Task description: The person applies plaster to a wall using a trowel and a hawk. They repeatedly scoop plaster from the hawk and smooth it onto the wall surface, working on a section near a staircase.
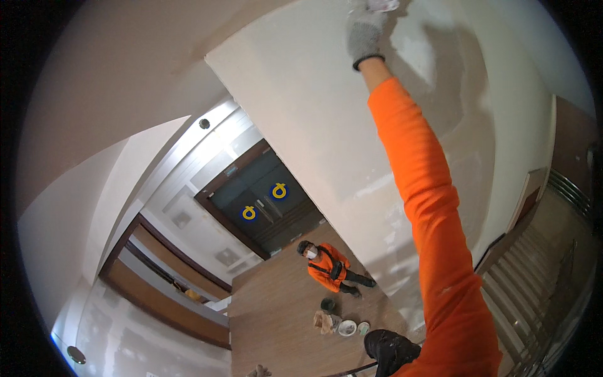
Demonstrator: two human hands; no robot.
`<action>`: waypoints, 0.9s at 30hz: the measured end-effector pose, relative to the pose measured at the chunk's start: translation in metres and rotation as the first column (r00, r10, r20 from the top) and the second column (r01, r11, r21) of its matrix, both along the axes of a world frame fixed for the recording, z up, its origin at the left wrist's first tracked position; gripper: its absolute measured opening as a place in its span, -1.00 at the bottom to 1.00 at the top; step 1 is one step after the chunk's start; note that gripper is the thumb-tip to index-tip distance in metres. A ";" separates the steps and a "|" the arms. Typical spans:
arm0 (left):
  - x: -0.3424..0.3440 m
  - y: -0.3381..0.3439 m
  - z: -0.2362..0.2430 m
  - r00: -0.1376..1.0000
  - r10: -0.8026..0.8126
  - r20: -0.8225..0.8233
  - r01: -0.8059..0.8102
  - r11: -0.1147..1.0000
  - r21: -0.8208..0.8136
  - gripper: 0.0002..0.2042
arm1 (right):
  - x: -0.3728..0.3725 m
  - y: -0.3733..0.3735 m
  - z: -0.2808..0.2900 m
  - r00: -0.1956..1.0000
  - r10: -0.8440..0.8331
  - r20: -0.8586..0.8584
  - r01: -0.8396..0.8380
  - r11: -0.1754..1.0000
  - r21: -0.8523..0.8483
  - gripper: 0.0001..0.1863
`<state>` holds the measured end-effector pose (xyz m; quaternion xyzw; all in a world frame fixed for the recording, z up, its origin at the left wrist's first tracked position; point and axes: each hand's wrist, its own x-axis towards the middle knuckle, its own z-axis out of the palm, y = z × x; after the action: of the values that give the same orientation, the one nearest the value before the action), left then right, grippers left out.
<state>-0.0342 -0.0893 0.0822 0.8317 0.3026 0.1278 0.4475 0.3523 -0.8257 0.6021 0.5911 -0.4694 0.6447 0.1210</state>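
My right arm, in an orange sleeve [422, 188], stretches up along a pale plastered wall [314, 113]. At its end my right hand [365, 34], in a grey knit glove with a dark cuff, is closed near the wall at the top edge. A pale, pinkish-white thing [382, 5] sits at its fingers; its kind is cut off by the picture's edge. Whitish filler patches [411, 50] mark the wall beside the hand. At the lower edge a bit of my gloved left hand [259, 371] shows, with most of it out of the picture.
Far below, a person [328, 267] in orange stands on the brown floor [276, 314]. Near them are a dark bucket [328, 305], a paper sack [325, 322] and white tubs [347, 328]. My dark shoe [389, 352] is high above the floor. Stairs [515, 295] lie at right.
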 end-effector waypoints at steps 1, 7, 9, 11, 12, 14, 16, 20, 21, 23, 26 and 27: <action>-0.001 -0.001 -0.002 1.000 0.005 0.014 -0.005 1.000 -0.001 -0.46 | 0.001 -0.015 0.007 0.993 0.105 -0.056 -0.099 0.989 0.109 -0.58; 0.002 0.002 -0.006 1.000 0.003 -0.025 -0.004 0.999 -0.034 -0.46 | -0.001 -0.041 0.045 0.261 0.649 0.715 -0.676 0.651 -0.345 -0.66; 0.004 0.003 -0.005 0.999 0.020 -0.041 -0.021 0.999 -0.035 -0.46 | -0.006 -0.022 0.064 0.200 0.657 0.726 -0.708 0.610 -0.357 -0.67; 0.005 0.003 -0.002 0.999 0.014 -0.037 -0.015 1.000 -0.022 -0.46 | -0.014 0.002 0.078 0.175 0.670 0.722 -0.740 0.573 -0.353 -0.68; 0.006 0.003 -0.001 0.999 0.007 -0.039 -0.007 1.000 -0.011 -0.46 | -0.015 0.015 0.080 0.178 0.679 0.713 -0.742 0.568 -0.356 -0.69; 0.005 -0.001 0.003 0.999 0.000 -0.039 0.000 1.000 0.006 -0.46 | -0.015 0.036 0.069 0.264 0.694 0.670 -0.687 0.623 -0.374 -0.70; 0.003 -0.005 0.008 0.999 -0.005 -0.039 0.007 1.000 0.027 -0.46 | -0.009 0.045 0.044 0.705 0.497 0.506 -0.376 0.867 -0.327 -0.70; -0.002 -0.012 0.014 0.999 -0.006 -0.040 0.008 0.998 0.058 -0.47 | 0.010 0.015 0.000 -0.009 0.903 0.429 -0.683 0.308 -0.663 -0.66; -0.004 -0.013 0.013 1.000 0.000 -0.013 0.000 0.999 0.037 -0.48 | 0.015 0.000 -0.002 -0.679 0.678 0.281 -0.459 -0.094 -0.883 -0.65; -0.005 -0.012 0.010 0.999 0.019 0.035 -0.019 1.000 -0.004 -0.50 | 0.001 -0.068 -0.016 -0.898 0.396 -0.193 -0.139 -0.670 -0.729 -0.65; -0.004 -0.008 0.004 1.000 -0.012 0.024 0.011 1.000 0.009 -0.53 | 0.000 -0.105 -0.005 -0.515 0.822 0.241 -0.650 -0.192 -0.735 -0.66; -0.003 -0.005 0.002 1.000 -0.012 0.009 0.012 1.000 0.018 -0.52 | -0.007 -0.117 0.001 -0.315 0.874 0.370 -0.741 0.017 -0.671 -0.66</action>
<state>-0.0370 -0.0945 0.0845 0.8368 0.2947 0.1314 0.4423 0.3454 -0.9424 0.6032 0.3922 0.1407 0.7411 -0.5265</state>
